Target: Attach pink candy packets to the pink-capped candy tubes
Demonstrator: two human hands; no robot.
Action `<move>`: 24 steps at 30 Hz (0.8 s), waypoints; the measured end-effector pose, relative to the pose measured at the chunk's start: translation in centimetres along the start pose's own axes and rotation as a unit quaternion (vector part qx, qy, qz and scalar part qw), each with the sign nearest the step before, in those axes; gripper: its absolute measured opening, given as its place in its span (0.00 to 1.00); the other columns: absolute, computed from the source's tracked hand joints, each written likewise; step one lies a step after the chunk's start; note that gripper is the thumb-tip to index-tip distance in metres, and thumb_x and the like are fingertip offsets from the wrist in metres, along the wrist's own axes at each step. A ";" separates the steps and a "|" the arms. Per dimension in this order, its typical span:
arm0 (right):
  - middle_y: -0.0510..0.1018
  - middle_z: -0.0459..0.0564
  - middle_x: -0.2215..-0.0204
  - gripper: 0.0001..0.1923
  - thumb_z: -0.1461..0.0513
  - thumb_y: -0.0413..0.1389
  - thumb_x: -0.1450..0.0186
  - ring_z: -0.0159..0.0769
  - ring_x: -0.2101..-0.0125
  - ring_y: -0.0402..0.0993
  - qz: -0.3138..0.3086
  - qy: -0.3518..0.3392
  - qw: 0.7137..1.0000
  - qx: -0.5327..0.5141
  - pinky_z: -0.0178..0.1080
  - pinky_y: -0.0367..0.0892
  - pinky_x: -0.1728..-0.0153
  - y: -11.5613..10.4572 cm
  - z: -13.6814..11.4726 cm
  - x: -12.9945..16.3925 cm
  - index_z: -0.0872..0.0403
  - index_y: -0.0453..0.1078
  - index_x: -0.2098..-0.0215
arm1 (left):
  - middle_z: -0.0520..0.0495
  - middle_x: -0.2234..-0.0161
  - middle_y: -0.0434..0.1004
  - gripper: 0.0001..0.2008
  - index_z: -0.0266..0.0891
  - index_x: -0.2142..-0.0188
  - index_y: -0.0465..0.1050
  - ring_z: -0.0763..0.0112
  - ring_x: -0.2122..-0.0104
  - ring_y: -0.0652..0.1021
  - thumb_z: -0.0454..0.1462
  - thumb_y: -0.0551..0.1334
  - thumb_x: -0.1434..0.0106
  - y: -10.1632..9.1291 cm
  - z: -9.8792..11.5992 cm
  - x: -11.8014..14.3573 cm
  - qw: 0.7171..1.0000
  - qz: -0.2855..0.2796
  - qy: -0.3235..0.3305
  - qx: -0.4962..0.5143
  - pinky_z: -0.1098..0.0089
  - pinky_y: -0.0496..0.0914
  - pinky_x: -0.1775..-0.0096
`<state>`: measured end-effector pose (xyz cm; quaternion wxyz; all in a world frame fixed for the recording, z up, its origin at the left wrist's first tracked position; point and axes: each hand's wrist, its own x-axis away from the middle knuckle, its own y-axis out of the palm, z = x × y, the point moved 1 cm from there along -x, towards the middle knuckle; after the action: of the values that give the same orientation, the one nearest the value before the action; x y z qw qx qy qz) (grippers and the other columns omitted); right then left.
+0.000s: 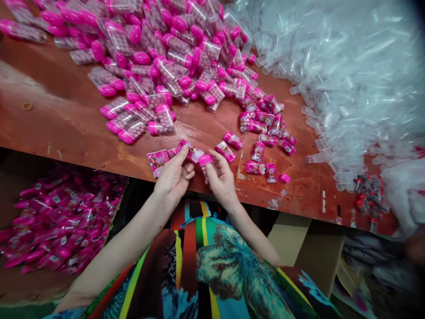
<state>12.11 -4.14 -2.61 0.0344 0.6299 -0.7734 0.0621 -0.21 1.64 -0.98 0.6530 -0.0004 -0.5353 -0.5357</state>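
My left hand (175, 175) pinches a pink printed wrapper sleeve (195, 154) between thumb and fingers, its other fingers curled. Close to its right, my right hand (220, 178) grips a small clear candy container with a pink cap (205, 160). The container's lower part is mostly hidden by the fingers. The sleeve's end is right beside the cap; I cannot tell whether they touch. More flat printed sleeves (158, 162) lie on the table by my left hand. Just beyond my right hand are two containers in pink printed sleeves (225, 151).
A large heap of pink-capped containers filled with small balls (159, 66) covers the back of the wooden table (43, 115). Sleeved containers (265, 117) sit to the right. Clear empty tubes (348, 88) are piled at far right. A box of pink packages (63, 221) stands below left.
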 end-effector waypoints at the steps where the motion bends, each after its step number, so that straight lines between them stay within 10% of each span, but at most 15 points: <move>1: 0.75 0.49 0.60 0.21 0.49 0.56 0.30 0.32 0.71 0.71 0.010 0.007 1.000 -0.016 0.36 0.68 0.75 0.0 0.0 -0.1 0.45 0.64 0.42 | 0.56 0.78 0.73 0.11 0.36 0.70 0.72 0.84 0.85 0.66 0.36 0.73 0.42 0.1 0.0 0.0 1.000 0.006 0.005 -0.002 0.79 0.53 0.86; 9: 0.75 0.50 0.58 0.23 0.50 0.60 0.33 0.35 0.63 0.75 0.054 -0.001 0.999 -0.006 0.38 0.72 0.67 0.2 -0.1 -0.2 0.47 0.62 0.44 | 0.57 0.79 0.71 0.13 0.37 0.69 0.72 0.83 0.85 0.67 0.38 0.75 0.45 -0.3 -0.6 0.1 1.000 -0.015 -0.003 -0.017 0.79 0.52 0.86; 24: 0.71 0.38 0.70 0.26 0.50 0.63 0.35 0.24 0.79 0.64 -0.023 0.039 0.992 -0.116 0.30 0.60 0.79 0.0 -0.1 -0.2 0.46 0.59 0.46 | 0.54 0.83 0.65 0.21 0.32 0.76 0.73 0.83 0.83 0.62 0.45 0.78 0.52 -0.2 -0.3 0.8 0.979 -0.132 -0.003 -0.158 0.79 0.52 0.83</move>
<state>12.13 -3.93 -2.53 0.1388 0.6365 -0.7587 -0.0049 -0.24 0.79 -0.69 0.5664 -0.0342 -0.4416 -0.6950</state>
